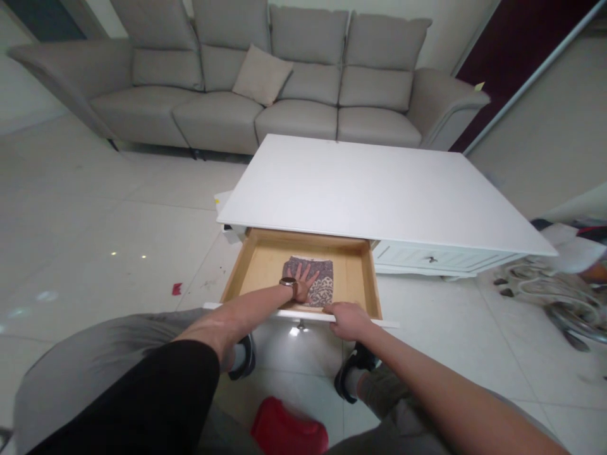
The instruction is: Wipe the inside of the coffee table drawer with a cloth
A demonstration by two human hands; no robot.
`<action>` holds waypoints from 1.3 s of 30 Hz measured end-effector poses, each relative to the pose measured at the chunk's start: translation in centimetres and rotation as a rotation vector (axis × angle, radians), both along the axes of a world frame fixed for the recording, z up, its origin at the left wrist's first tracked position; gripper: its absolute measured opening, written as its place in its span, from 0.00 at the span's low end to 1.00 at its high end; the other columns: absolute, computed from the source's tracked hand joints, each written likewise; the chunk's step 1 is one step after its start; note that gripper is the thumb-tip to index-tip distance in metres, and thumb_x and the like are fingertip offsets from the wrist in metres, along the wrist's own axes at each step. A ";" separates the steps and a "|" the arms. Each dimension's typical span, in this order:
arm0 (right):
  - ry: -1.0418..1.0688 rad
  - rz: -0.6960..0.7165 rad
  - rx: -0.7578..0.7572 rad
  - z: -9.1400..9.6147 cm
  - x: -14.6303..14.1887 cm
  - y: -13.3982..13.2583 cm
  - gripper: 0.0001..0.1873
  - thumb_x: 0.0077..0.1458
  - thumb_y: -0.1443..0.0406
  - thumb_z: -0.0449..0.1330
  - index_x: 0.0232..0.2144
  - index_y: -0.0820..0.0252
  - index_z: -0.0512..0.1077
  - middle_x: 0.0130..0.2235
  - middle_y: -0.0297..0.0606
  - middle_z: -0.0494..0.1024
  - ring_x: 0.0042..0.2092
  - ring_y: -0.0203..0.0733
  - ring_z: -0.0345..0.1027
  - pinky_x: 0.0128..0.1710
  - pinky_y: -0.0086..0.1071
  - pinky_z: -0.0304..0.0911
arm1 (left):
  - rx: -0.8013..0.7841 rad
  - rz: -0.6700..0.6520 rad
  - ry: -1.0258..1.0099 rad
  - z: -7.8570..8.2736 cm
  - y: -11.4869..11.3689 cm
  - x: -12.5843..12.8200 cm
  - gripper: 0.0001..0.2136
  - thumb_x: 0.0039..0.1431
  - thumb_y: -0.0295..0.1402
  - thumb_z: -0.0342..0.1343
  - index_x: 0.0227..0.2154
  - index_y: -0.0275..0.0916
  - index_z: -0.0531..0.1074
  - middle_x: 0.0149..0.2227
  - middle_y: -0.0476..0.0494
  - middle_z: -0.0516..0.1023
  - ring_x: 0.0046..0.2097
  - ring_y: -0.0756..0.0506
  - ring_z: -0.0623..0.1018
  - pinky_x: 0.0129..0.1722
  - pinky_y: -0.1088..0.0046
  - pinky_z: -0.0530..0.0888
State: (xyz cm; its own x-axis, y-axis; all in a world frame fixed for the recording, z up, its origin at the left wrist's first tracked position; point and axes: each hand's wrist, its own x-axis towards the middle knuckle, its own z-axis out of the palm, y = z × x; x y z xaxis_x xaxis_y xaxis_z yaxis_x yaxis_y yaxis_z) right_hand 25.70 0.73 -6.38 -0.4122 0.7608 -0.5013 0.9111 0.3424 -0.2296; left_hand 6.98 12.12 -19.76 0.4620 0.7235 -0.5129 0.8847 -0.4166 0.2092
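A drawer point(353, 278) with a wooden inside is pulled out from the white coffee table point(374, 183). Inside it lies a folded patterned cloth point(323, 292), purplish grey with a pale ornate print. My left hand point(301, 285), a watch on its wrist, presses flat on the cloth with fingers spread. My right hand point(349, 320) grips the top edge of the drawer front, fingers curled over it. Below that edge shows the drawer's small knob point(300, 325).
A closed drawer point(429, 258) sits in the table's right side. Behind stands a grey sofa point(303, 120) with a cushion point(262, 74). A red object point(288, 430) lies on the floor between my feet, a red scrap point(177, 289) to the left. Piled items point(540, 284) sit at far right.
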 end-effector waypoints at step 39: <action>0.025 -0.038 0.035 -0.5 0.2 0.0 0.21 0.52 0.62 0.57 0.49 0.50 0.76 0.49 0.42 0.82 0.49 0.52 0.75 0.42 0.38 0.64 | 0.340 0.167 0.383 8.5 4.1 -16.7 0.38 0.44 0.36 0.68 0.63 0.53 0.68 0.73 0.36 0.48 0.64 0.08 0.50 0.51 0.31 0.61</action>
State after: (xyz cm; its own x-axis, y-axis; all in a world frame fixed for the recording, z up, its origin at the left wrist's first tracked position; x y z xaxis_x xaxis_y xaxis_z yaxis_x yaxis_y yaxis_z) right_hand 25.86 0.68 -6.83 -0.3946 0.7931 -0.4640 0.9178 0.3156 -0.2411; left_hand -9.76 16.25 -11.26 0.1525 0.9257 -0.3462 0.9312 -0.2519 -0.2635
